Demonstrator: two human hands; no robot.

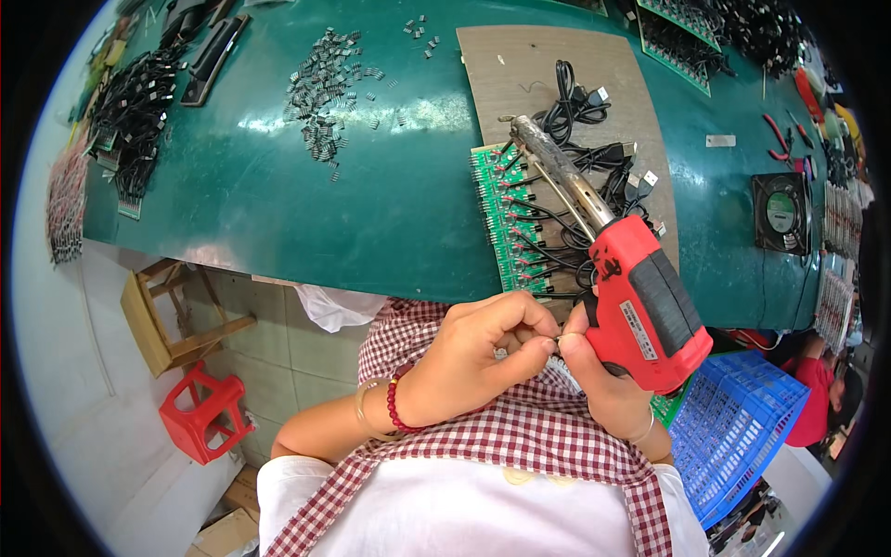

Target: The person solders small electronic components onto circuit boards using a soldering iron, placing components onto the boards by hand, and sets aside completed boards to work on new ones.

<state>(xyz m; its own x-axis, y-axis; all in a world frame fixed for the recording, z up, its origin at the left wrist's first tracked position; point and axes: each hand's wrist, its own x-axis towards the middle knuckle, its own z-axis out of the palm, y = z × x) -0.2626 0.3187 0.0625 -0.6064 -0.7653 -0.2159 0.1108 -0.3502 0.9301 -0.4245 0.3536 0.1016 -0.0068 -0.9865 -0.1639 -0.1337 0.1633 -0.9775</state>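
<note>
A red and black soldering gun (pixel 640 306) with a long metal barrel slants over the workbench from my right hand (pixel 608 395), which is closed around it; part of the grip is hidden. My left hand (pixel 483 353) is closed in a pinch, its fingertips meeting the right thumb and finger. Between them is something tiny and dark that I cannot make out. Just beyond the hands lies a green circuit board panel (pixel 506 223) with black leads joined along it. Black USB cables (pixel 566 111) run from it and lie coiled on a brown board (pixel 520 65).
Many small dark components (pixel 325 102) are heaped on the green bench (pixel 232 204). Bundled cables (pixel 139 121) lie far left. A fan (pixel 781 213) and red pliers (pixel 776 137) sit at right. Below are a blue crate (pixel 733 427), a red stool (pixel 204 413) and a wooden stool (pixel 153 320).
</note>
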